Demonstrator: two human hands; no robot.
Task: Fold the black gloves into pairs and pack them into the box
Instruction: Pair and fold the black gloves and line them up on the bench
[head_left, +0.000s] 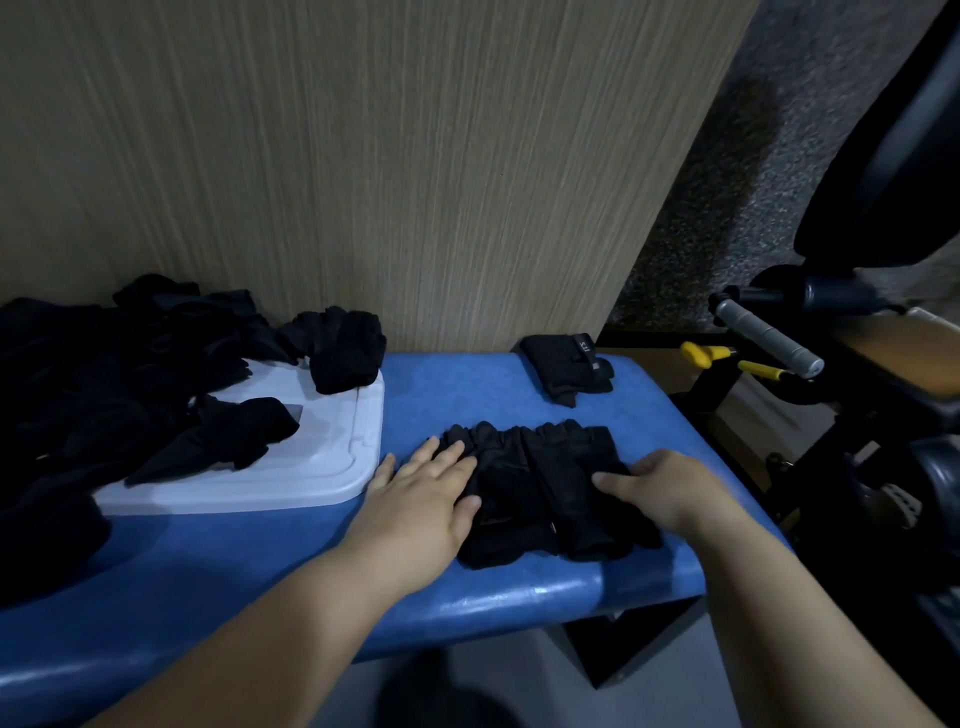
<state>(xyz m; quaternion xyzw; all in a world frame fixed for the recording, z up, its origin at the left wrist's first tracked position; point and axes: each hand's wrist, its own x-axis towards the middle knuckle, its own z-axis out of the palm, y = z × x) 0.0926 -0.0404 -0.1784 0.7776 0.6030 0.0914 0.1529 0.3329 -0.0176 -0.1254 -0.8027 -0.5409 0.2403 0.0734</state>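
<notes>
Two black gloves (540, 483) lie side by side, flat on the blue bench (447, 395), fingers pointing away from me. My left hand (423, 499) rests flat with spread fingers on the left glove's edge. My right hand (660, 486) presses the right glove's near side, fingers curled onto the fabric. A folded black pair (569, 366) sits at the bench's far right corner. A big heap of loose black gloves (104, 374) covers the left, spilling over a white plastic lid (291, 467). No box body is visible.
A wood-grain panel (363, 156) stands right behind the bench. To the right stands dark exercise equipment with a grey handle (763, 338) and yellow parts (701, 353). The bench's right edge drops off near my right hand.
</notes>
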